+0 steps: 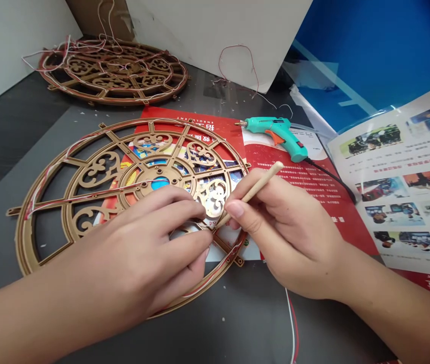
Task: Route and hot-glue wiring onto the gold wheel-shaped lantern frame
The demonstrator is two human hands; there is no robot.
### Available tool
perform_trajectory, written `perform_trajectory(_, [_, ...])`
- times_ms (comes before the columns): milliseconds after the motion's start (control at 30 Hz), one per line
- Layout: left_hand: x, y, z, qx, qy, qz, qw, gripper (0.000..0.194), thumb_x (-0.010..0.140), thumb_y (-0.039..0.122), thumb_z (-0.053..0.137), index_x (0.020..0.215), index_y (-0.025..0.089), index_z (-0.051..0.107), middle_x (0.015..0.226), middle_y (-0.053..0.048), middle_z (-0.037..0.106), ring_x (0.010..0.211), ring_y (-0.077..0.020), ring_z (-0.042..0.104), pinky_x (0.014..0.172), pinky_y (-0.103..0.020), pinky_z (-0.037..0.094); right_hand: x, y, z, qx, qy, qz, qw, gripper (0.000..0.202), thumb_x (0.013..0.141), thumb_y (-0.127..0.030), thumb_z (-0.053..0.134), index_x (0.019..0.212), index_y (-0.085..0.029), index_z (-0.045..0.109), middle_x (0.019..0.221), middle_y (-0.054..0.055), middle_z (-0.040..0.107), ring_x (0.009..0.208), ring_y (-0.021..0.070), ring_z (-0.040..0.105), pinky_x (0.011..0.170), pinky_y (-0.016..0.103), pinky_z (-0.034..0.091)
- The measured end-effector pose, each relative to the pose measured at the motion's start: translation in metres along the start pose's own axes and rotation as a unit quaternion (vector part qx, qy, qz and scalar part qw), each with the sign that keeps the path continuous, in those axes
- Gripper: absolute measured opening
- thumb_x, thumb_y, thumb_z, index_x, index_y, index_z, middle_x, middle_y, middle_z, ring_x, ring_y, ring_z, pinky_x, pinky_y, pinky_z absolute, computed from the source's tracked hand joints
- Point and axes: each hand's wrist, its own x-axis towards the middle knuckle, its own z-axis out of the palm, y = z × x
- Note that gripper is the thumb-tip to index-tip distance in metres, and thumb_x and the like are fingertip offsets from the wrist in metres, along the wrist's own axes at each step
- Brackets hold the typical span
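A round gold-coloured openwork frame [71, 222] lies in front of me, with red and white wires [86, 198] running along its rim and one spoke. My right hand [294, 227] is closed round a thin wooden stick [262, 183], whose lower end points down at the frame's right side. Close by, my left hand [139, 247] rests over the frame's lower part, thumb and fingers pinched near the stick's lower end. What those fingers hold, if anything, is hidden.
A teal glue gun [275, 135] lies on a red printed sheet [306, 177] behind my right hand. A second wired gold frame [114, 73] sits at the back left. Loose wire [255, 71] rests by the white panel [215, 40]. A picture leaflet [408, 177] lies right.
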Motion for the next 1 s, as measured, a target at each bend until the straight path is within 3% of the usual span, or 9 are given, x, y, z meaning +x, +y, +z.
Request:
perform_trajectory(233, [-0.0023,0.0003,-0.0008,-0.003,-0.004,-0.003,1.000,0.036,0.130,0.023,0.057,0.105,0.025,0.083,0.122,-0.011,0.087,0.119,-0.0276,0.080,0.097,-0.045,0.071,0.0011,0.0028,-0.0008,-0.038,0.002,-0.012,0.999,0.031,0.130,-0.020,0.067,0.101,-0.028,0.060,0.094,-0.001,0.072,0.083,0.0174,0.070,0.074,0.033,0.058])
perform_trajectory(367, [-0.0041,-0.0009,-0.0001,-0.012,-0.010,-0.008,1.000,0.029,0.126,0.020,0.059,0.109,0.027,0.081,0.128,-0.010,0.088,0.120,-0.0272,0.079,0.098,-0.045,0.073,0.0028,0.0035,-0.0014,-0.049,-0.009,-0.035,0.998,0.033,0.126,-0.018,0.074,0.101,-0.029,0.055,0.094,-0.002,0.071,0.081,0.0165,0.068,0.073,0.032,0.056])
perform_trajectory(533, [-0.0029,-0.0021,0.0019,-0.011,-0.013,-0.008,1.000,0.026,0.121,0.018,0.061,0.106,0.026,0.080,0.125,-0.011,0.087,0.118,-0.0295,0.079,0.095,-0.046,0.072,0.0065,-0.0016,-0.0010,-0.053,-0.016,-0.043,0.998,0.036,0.127,-0.015,0.066,0.099,-0.030,0.051,0.093,-0.003,0.068,0.079,0.0145,0.067,0.075,0.030,0.058])
perform_trajectory(767, [-0.0020,-0.0013,0.0010,-0.021,-0.010,-0.010,1.000,0.025,0.125,0.017,0.059,0.113,0.027,0.079,0.129,-0.010,0.087,0.124,-0.0284,0.079,0.101,-0.047,0.069,0.0004,0.0037,-0.0013,-0.002,0.017,-0.031,0.999,0.026,0.128,-0.021,0.076,0.106,-0.028,0.065,0.100,-0.001,0.075,0.084,0.0170,0.071,0.077,0.033,0.061])
perform_trajectory(1000, [-0.0055,-0.0021,0.0021,-0.007,-0.013,-0.001,1.000,0.023,0.126,0.017,0.059,0.116,0.027,0.077,0.126,-0.009,0.086,0.121,-0.0277,0.079,0.105,-0.047,0.072,0.0004,0.0056,-0.0011,-0.039,0.000,-0.020,0.999,0.029,0.130,-0.023,0.072,0.103,-0.028,0.061,0.097,0.000,0.074,0.083,0.0169,0.070,0.075,0.032,0.058])
